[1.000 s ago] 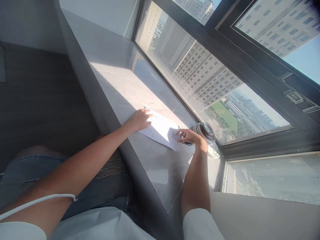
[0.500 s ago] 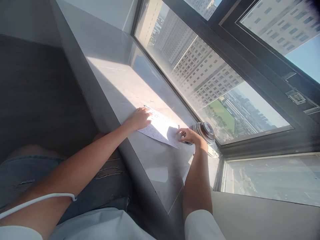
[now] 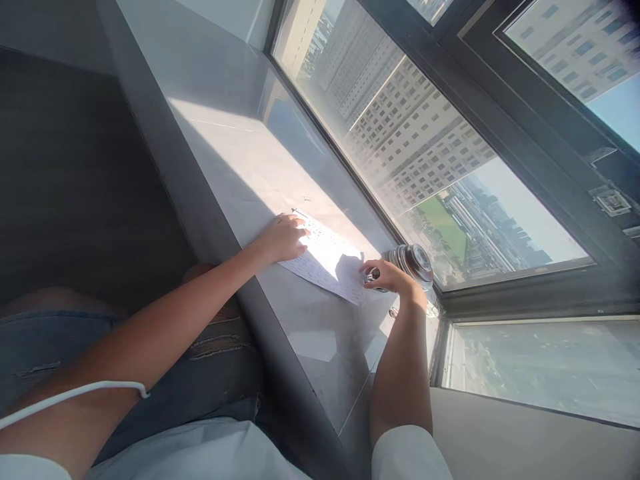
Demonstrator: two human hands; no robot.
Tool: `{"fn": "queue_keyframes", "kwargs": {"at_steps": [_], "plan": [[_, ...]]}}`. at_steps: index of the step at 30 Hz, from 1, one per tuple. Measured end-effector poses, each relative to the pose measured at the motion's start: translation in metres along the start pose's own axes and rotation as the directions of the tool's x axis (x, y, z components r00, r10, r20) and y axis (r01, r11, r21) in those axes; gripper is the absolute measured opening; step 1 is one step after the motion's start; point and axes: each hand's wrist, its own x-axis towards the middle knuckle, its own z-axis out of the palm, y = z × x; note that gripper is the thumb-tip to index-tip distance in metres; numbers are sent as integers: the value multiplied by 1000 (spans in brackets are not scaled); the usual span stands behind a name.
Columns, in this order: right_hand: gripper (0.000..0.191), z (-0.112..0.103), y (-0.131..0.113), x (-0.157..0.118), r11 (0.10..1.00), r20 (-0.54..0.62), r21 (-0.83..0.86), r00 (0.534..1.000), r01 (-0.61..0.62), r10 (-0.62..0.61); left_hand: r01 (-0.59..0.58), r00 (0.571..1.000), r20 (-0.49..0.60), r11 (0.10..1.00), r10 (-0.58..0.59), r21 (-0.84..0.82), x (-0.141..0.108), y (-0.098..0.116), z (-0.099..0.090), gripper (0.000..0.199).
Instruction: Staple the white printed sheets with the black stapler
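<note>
A sheet of paper covered with rows of writing lies slantwise on the window sill, partly in bright sun. My left hand rests flat over its left edge, fingers stretched out and slightly apart. At the right edge of the sheet, my right hand is curled, thumb and fingertips meeting the paper's edge in a pinch. Its shadow falls across the writing. Just behind the right hand stands a round jar with a shiny lid, partly covered by the hand.
The long sill runs along a dark-framed window, with tall buildings outside. Some small pale things sit by the jar in the window corner. A white cord crosses my left forearm. Dark floor lies left of the sill.
The view has shifted slightly. My right hand and the right edge of the paper sit a little lower and farther right in view; both hands keep nearly the same pose.
</note>
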Motion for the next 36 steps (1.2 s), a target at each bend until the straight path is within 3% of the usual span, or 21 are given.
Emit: {"fn": "queue_keyframes", "kwargs": {"at_steps": [6,10,13,15,17,24,31,36], "plan": [[43,-8,8,-10,986,13,-3,986,167,-167,-9,999,44,1000,9,0,-1,3,-8,46],[50,-11,6,-16,956,10,100,961,276,-278,-24,996,87,999,27,-34,-1,4,-12,45],[65,-7,4,-11,965,-190,179,969,190,-155,-30,993,110,998,37,-62,-1,3,-13,44],[75,-1,3,-3,981,-339,174,940,87,-23,-34,993,113,997,42,-71,-1,2,-13,41],[75,4,2,4,991,-413,129,910,22,34,-51,992,115,996,60,-78,-1,2,-14,37],[55,18,-5,19,985,-435,172,899,24,54,-67,986,141,990,84,-124,-1,2,-17,29],[45,21,-12,24,987,-395,132,908,-96,142,-70,985,148,987,91,-143,0,4,-21,27],[47,28,-20,26,970,-436,72,868,-230,239,-76,986,134,984,98,-158,1,1,-18,26]]}}
